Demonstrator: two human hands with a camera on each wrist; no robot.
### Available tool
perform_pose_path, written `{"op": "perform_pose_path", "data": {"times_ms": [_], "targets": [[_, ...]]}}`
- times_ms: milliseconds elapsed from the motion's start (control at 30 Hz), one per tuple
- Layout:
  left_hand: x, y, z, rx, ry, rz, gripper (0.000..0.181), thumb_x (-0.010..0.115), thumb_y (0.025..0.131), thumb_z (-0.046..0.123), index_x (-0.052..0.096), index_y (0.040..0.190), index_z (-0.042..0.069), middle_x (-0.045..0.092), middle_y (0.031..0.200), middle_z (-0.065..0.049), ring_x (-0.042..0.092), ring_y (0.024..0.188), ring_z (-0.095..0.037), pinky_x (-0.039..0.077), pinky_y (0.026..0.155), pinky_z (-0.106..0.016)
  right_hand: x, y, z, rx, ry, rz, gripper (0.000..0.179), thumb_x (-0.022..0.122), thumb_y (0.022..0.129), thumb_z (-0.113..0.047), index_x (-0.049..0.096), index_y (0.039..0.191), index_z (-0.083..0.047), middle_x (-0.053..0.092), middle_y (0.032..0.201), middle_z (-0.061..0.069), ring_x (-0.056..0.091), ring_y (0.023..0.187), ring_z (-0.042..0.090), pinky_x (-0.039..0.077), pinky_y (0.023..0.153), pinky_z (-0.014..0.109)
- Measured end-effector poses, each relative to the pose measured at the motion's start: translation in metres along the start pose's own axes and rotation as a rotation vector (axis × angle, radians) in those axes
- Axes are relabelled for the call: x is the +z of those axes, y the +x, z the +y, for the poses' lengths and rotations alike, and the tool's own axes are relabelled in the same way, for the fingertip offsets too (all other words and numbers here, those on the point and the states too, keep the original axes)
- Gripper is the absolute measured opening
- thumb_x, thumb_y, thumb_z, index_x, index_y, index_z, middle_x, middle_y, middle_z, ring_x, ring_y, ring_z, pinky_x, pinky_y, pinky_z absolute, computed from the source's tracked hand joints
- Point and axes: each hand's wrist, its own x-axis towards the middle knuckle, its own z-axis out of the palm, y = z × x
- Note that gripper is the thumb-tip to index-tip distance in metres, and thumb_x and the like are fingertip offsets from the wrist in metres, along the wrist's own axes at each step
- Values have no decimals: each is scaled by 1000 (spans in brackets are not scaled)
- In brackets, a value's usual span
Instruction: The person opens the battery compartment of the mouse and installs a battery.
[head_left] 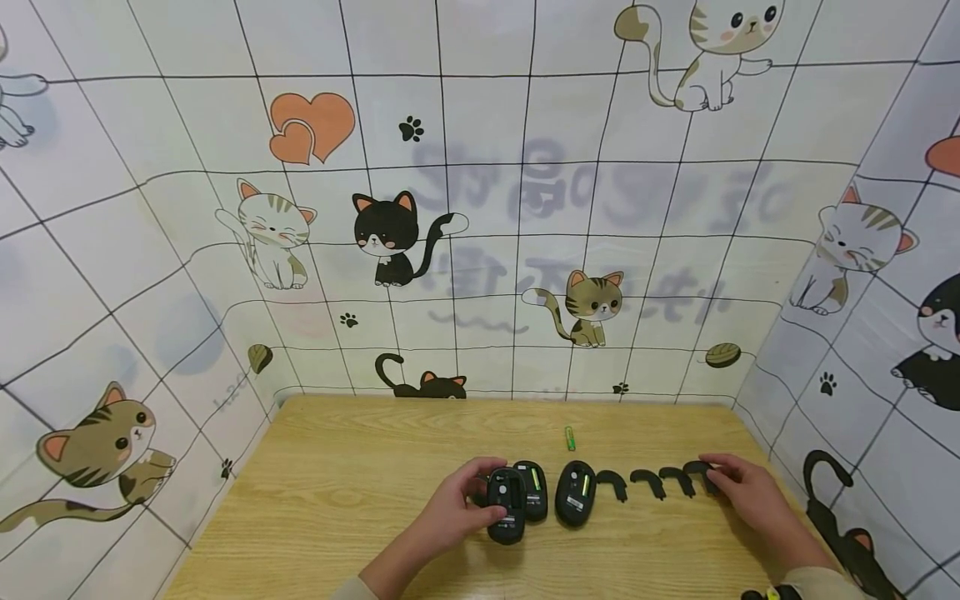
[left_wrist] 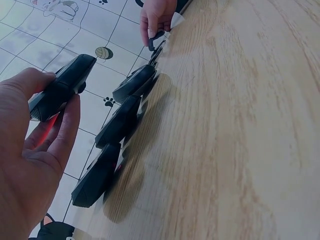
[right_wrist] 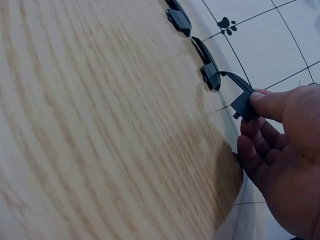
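My left hand [head_left: 457, 504] grips a black computer mouse [head_left: 507, 515], its underside turned up and its battery slot dark. In the left wrist view this mouse [left_wrist: 67, 82] is off the table, and a red glow shows on the fingers below it. Two more upturned mice, a near one [head_left: 536, 500] and another to its right [head_left: 576, 493], have green batteries showing in their slots. A third resting mouse [left_wrist: 95, 175] appears in the left wrist view. My right hand [head_left: 753, 492] pinches a curved black mouse cover [right_wrist: 243, 104] between thumb and fingers at the row's right end.
Several matching curved covers [head_left: 648, 482] lie in a row right of the mice. A loose green battery [head_left: 570, 438] lies farther back on the wooden table [head_left: 360, 467]. Cat-patterned sheeting [head_left: 487, 208] walls in the back and both sides.
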Motion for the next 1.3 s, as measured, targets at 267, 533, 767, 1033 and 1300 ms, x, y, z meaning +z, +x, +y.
{"op": "perform_pose_path", "data": {"times_ms": [267, 533, 767, 1033, 1300], "targets": [[1, 0, 0, -1, -12, 2, 62, 86, 95, 4, 64, 150, 19, 62, 146, -10, 71, 107, -22, 65, 81, -30, 1, 3, -2, -33, -103, -10, 30, 66, 109, -4, 69, 138, 5, 76, 108, 14, 71, 98, 29, 56, 79, 37], [1, 0, -1, 1, -17, -1, 62, 86, 94, 4, 64, 150, 19, 63, 145, -10, 71, 107, -23, 65, 82, -30, -1, 3, -3, -22, -115, -8, 31, 65, 110, -5, 69, 139, 6, 76, 111, 18, 72, 101, 33, 57, 81, 42], [1, 0, -1, 5, -12, -2, 63, 86, 94, 4, 63, 151, 19, 63, 145, -10, 71, 107, -22, 65, 81, -30, -10, 3, -3, 36, -71, -14, 34, 64, 113, -11, 68, 141, 6, 77, 117, 22, 72, 103, 29, 54, 76, 28], [1, -1, 0, -3, -14, 0, 62, 86, 95, 4, 64, 150, 19, 62, 145, -10, 70, 106, -23, 65, 82, -29, -9, 8, 9, 3, -135, -16, 32, 66, 110, -6, 69, 138, 7, 77, 113, 21, 72, 103, 36, 57, 80, 39], [1, -1, -1, -8, -19, 4, 61, 86, 95, 4, 64, 150, 19, 62, 145, -10, 70, 107, -23, 65, 81, -29, -5, 12, 13, -39, -216, -23, 30, 65, 107, -3, 67, 134, 10, 74, 106, 17, 70, 95, 36, 57, 76, 48]]}}
